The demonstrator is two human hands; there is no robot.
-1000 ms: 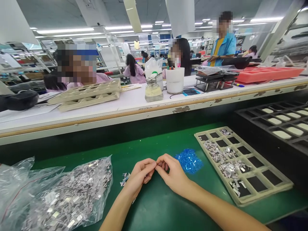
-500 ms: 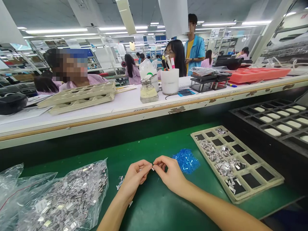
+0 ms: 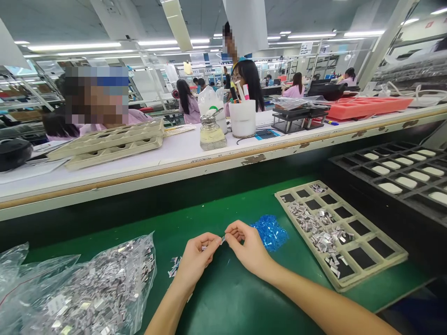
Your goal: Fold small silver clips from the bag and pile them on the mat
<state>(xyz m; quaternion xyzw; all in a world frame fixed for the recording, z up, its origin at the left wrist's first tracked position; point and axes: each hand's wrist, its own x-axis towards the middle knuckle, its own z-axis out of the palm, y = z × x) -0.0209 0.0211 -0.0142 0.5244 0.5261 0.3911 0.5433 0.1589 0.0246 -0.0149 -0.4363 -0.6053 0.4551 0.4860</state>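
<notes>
Over the green mat, my left hand (image 3: pixel 195 258) and my right hand (image 3: pixel 249 246) meet fingertip to fingertip. Both pinch one small silvery metal piece (image 3: pixel 223 240), its far details too tiny to make out. A few more pale bits show among the curled fingers of my left hand. Beside that hand lies a small group of loose metal pieces (image 3: pixel 173 267), partly hidden by it. Just beyond my right hand is a heap of blue film strips (image 3: pixel 270 232). A clear plastic bag (image 3: pixel 148 279) full of similar metal pieces lies to the left.
A beige compartment tray (image 3: pixel 375 274) on the right holds scattered metal pieces in some cells. Behind it sits a black tray (image 3: pixel 414 197) with white oval parts. A raised white shelf (image 3: pixel 174 160) crosses in front, bearing a glass jar (image 3: pixel 213 135) and a white cup (image 3: pixel 243 118). People work beyond.
The small piece between my fingertips now shows more of its length, and my right fingers have shifted up slightly. The view has turned a little; a standing person behind has moved left.
</notes>
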